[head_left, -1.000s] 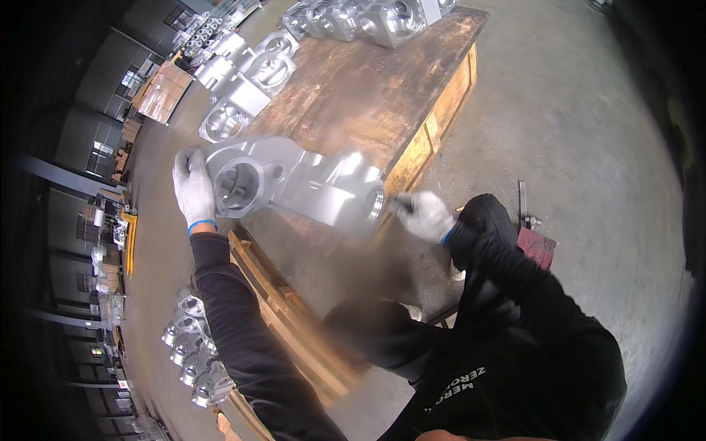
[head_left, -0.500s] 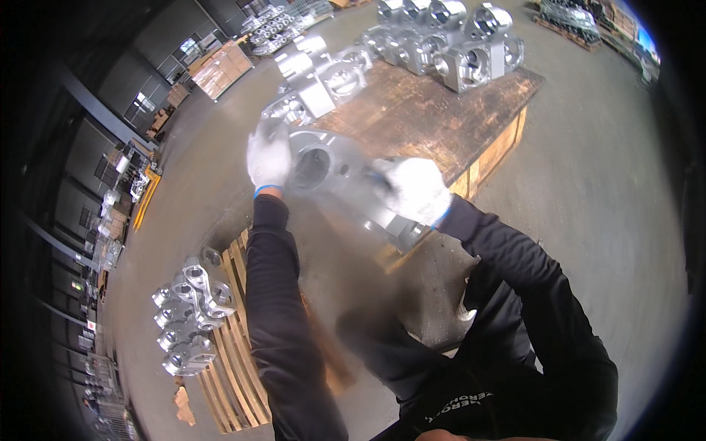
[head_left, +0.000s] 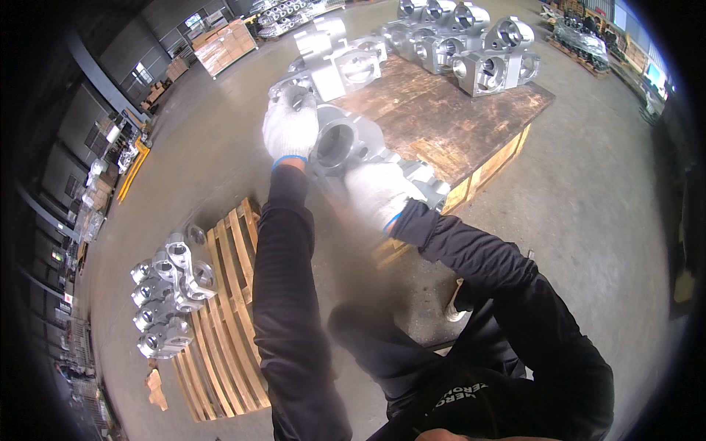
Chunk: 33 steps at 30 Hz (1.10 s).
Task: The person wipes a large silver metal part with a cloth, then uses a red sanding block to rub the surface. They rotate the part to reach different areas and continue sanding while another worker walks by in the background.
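Both hands clamped on one grey metal casting (head_left: 346, 143), carried just off the near corner of the wooden surface (head_left: 448, 121). Left hand (head_left: 290, 125) gripping the far, bored end, right hand (head_left: 379, 192) the near end; long axis running away from the body toward that surface.

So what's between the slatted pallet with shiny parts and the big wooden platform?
In the head view, bare concrete floor separates the slatted pallet from the wooden platform.

1. Metal housing (head_left: 346, 143) held between left hand (head_left: 290, 125) and right hand (head_left: 379, 191), at near edge of wooden platform (head_left: 441, 125).
2. More castings (head_left: 471, 44) on platform's far side.
3. Slatted pallet (head_left: 220, 331) lower left; cast parts (head_left: 165, 294) on its left end.
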### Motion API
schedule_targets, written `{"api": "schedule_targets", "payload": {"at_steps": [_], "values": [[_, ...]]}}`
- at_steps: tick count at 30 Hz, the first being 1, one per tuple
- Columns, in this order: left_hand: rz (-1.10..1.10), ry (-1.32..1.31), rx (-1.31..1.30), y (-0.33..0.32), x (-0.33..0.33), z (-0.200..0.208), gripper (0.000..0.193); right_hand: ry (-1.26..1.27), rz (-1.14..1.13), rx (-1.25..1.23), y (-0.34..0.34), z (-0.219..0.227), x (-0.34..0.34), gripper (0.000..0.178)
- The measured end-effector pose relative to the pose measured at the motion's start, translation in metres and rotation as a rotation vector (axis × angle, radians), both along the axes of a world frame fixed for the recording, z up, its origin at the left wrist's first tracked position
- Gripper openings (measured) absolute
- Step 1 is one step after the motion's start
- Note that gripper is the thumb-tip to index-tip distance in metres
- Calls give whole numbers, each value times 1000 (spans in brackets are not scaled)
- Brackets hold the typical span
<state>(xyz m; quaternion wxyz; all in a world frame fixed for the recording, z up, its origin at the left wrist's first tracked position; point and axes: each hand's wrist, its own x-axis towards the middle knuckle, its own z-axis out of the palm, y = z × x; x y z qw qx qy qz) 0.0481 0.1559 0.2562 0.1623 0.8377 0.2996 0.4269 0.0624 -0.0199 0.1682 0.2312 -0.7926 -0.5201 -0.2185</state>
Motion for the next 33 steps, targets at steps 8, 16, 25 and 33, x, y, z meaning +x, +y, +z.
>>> {"api": "schedule_targets", "payload": {"at_steps": [8,16,25,33], "values": [[-57,16,55,6,-3,-2,33,10,125,65,0,95,21,20],[-56,19,72,18,1,-13,37,325,-25,-37,-20,21,44,37],[-168,-20,94,26,1,-13,32,432,170,314,-68,-18,99,38],[38,-4,18,21,9,-9,56,1264,130,348,-85,-124,171,54]]}}
